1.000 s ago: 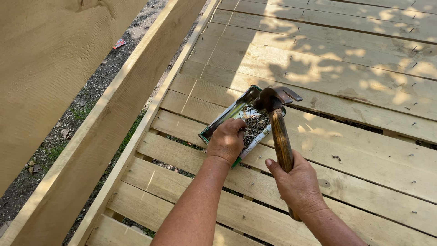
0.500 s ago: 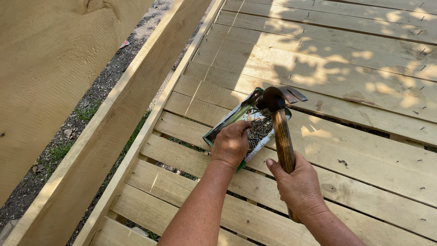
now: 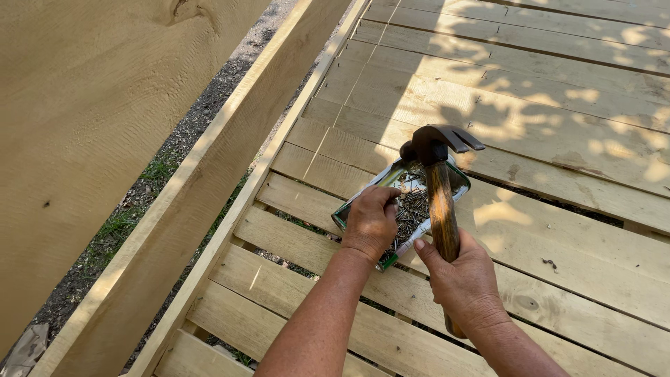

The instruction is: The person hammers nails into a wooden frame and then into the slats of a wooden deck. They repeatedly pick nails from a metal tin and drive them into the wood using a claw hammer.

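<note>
The right hand (image 3: 464,279) is closed around the wooden handle of a hammer (image 3: 441,209), its grip tight with the thumb laid along the shaft; the dark claw head points up and away, above the far end of a box (image 3: 349,213) of nails (image 3: 413,209). The box is a shallow, open, green-edged carton lying on the deck (image 3: 558,174), set at a slant across two boards, just in front of both hands. The left hand (image 3: 371,222) reaches down into the box, its fingers curled over the loose nails; whether its grip has closed on any nail cannot be told, since the fingertips are hidden. The deck is made of pale planks with gaps between the near ones, dappled with leaf shadow farther off. A few loose nails (image 3: 550,264) lie on a board to the right. Along the left edge runs a beam (image 3: 209,188), with gravel and grass (image 3: 139,202) beyond it and a broad plank (image 3: 77,119) nearest the camera.
</note>
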{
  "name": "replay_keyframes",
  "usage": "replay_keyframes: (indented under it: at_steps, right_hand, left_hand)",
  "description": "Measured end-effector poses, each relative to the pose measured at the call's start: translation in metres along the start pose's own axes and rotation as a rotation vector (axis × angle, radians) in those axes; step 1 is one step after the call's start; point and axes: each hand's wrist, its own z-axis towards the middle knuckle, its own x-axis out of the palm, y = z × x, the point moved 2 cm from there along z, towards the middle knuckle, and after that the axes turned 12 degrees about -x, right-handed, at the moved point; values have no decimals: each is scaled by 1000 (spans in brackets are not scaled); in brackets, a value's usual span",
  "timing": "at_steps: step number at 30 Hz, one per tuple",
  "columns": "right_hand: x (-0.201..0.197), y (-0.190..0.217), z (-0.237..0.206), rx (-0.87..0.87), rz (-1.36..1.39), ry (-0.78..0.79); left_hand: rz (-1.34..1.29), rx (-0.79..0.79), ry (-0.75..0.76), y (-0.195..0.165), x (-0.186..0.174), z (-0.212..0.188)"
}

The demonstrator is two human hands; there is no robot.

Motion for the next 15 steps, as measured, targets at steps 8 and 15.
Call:
replay_keyframes:
  at_steps: [8,15]
  right_hand:
    - [18,7,2,-22,87,-30]
    - [52,28,7,-33,133,21]
  left_hand:
    - [-151,-51,-161,-11,-11,1]
    - [-244,-155,-402,34,-63,24]
